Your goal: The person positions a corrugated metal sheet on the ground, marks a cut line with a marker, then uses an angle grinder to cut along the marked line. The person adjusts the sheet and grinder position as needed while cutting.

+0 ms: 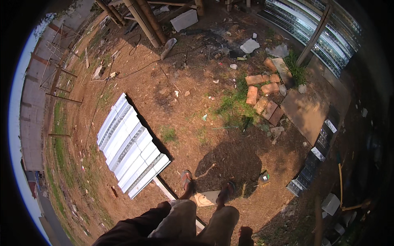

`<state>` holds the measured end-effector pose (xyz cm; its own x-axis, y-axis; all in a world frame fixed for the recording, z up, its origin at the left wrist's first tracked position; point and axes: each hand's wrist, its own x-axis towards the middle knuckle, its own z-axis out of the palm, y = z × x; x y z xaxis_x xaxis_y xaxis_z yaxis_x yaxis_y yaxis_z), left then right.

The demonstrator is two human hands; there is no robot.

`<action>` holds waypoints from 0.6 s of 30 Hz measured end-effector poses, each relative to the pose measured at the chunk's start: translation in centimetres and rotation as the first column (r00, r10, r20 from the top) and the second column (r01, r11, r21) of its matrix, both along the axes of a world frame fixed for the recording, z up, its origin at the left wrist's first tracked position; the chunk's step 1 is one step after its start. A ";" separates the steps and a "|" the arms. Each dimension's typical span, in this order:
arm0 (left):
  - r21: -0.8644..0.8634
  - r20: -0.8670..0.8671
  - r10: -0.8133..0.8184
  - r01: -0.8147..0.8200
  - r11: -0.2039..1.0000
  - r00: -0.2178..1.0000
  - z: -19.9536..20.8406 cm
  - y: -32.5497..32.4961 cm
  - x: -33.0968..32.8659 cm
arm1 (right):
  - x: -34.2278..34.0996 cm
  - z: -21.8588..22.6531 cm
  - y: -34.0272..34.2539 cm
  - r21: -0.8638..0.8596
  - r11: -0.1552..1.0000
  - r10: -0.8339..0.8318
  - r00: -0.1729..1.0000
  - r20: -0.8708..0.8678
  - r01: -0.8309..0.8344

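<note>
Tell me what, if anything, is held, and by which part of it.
It cannot be told: the dark left sleeve lies beside the left knee, but neither hand can be made out clearly.

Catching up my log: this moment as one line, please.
left sleeve: beside left knee | hands: grip unclear | ribbed metal sheet: lying left of feet | bricks: upper right

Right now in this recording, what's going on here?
A person's dark left sleeve reaches toward the left knee; neither hand is clear enough to tell what it holds. A corrugated metal sheet lies ahead to the left, with a pale wooden strip at its near edge. Loose bricks lie farther off, to the right.
</note>
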<state>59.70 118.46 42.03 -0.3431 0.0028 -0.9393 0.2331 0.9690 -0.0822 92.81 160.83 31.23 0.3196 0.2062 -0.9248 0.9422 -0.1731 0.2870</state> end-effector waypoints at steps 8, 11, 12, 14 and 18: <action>-0.100 -0.089 0.506 -0.513 0.852 0.858 1.4 -8.5 5.0 | -6.7 4.0 0.8 0.114 0.846 0.533 0.830 -0.162 -0.521; -0.069 -0.079 0.583 -0.588 0.806 0.808 1.4 -11.5 5.8 | -11.0 6.5 0.0 0.264 0.595 0.801 0.532 -0.273 -0.760; -0.072 -0.082 0.646 -0.651 0.756 0.759 1.5 -12.6 6.1 | -12.6 7.3 -0.3 0.316 0.490 0.864 0.405 -0.298 -0.813; -0.044 -0.079 0.742 -0.746 0.664 0.665 1.6 -14.6 6.2 | -17.5 7.4 -1.6 0.279 0.485 0.865 0.408 -0.291 -0.829; 0.051 -0.148 0.790 -0.794 0.606 0.595 1.7 -19.3 3.5 | -28.9 6.7 -4.7 0.239 0.516 0.850 0.457 -0.262 -0.823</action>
